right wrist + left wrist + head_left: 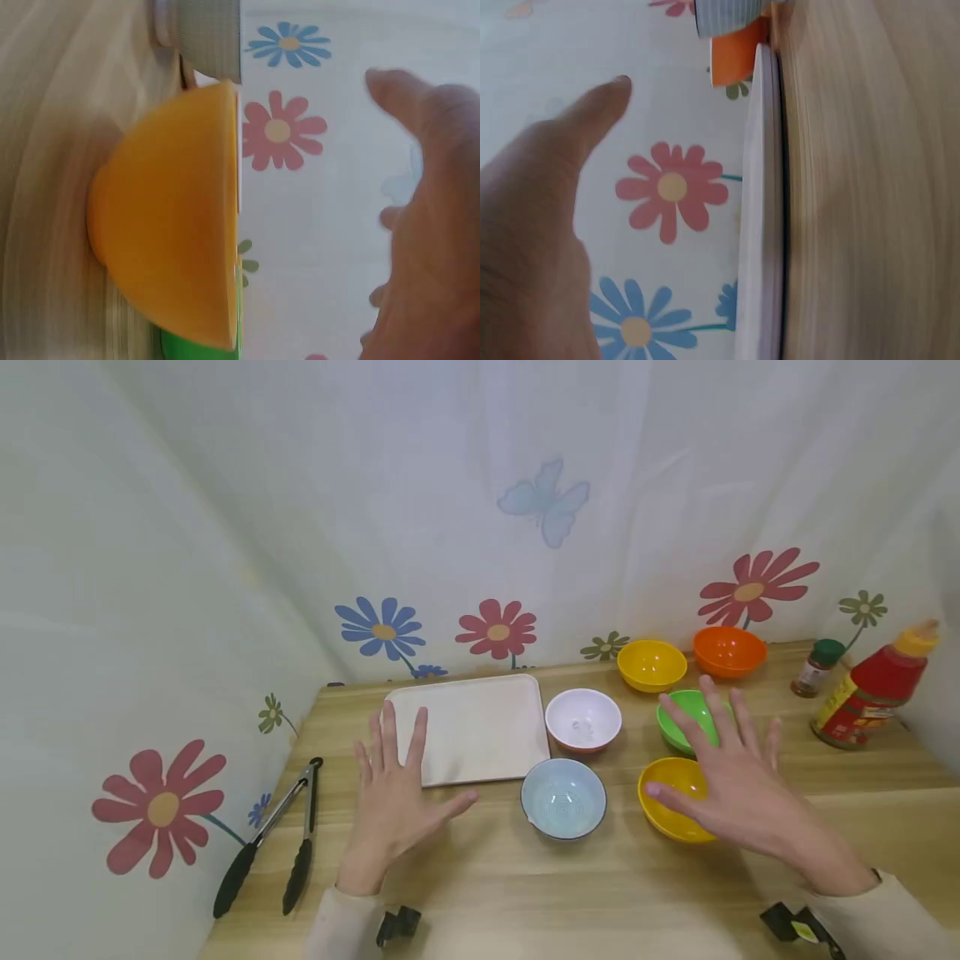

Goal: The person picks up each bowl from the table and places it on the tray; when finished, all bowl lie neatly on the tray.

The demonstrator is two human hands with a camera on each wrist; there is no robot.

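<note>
**Flowered curtain (420, 510) behind, wooden table (487, 893) below, nothing in our grip**

Head view: our left hand (393, 814) is spread wide by the near-left corner of the white tray (476, 727); our right hand (738, 793), fingers fanned, overlaps the front yellow bowl (675, 828) and the green bowl (693, 706). Between our hands stand the blue bowl (564, 797) and the white bowl (583, 714). Were we to drop the right hand carelessly, its thumb could catch the yellow rim and tip that bowl; a sideways sweep might knock the blue bowl against the tray.

Left wrist view: our thumb stands clear of the tray's edge, touching nothing; we cannot see the other fingers.

Right wrist view: the yellow bowl sits upright, apart from our extended thumb and blurred fingertips, which pinch nothing.
</note>
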